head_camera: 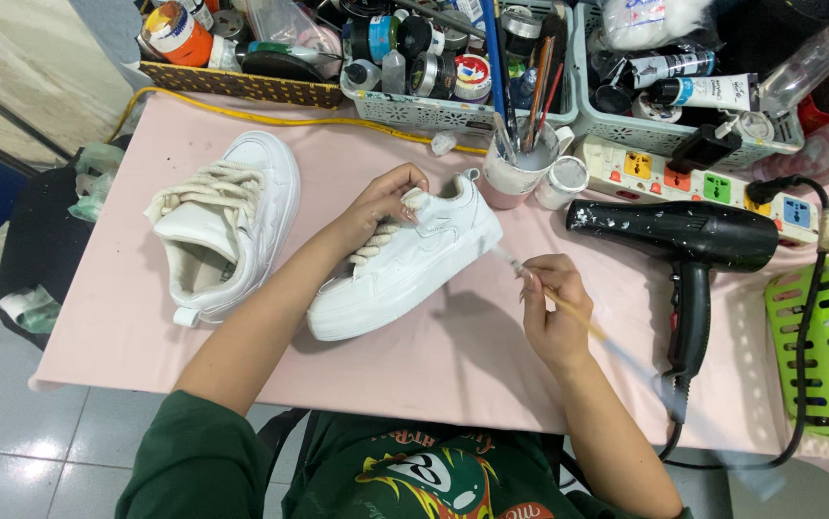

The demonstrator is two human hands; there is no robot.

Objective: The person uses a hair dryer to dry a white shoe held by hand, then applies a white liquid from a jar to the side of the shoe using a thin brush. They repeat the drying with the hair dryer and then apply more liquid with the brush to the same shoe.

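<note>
head view: single camera, looking down at pink table (453, 356)
left hand (388, 197): clamped over the laces of white sneaker (405, 264), tilting it on its side at table centre
right hand (551, 312): pinching a thin paintbrush (568, 306), tip aimed at 10 o'clock, just short of the sneaker heel
second sneaker (227, 226): at 9 o'clock from the held one, apart, untouched
brush cup (522, 163): 12 o'clock from right hand, near the heel
hair dryer (688, 240): 3 o'clock, black, paint-flecked
risk: wet brush wobble smears the sole edge; an elbow could tip the cup; dryer cord (799, 384) may snag the wrist
</note>
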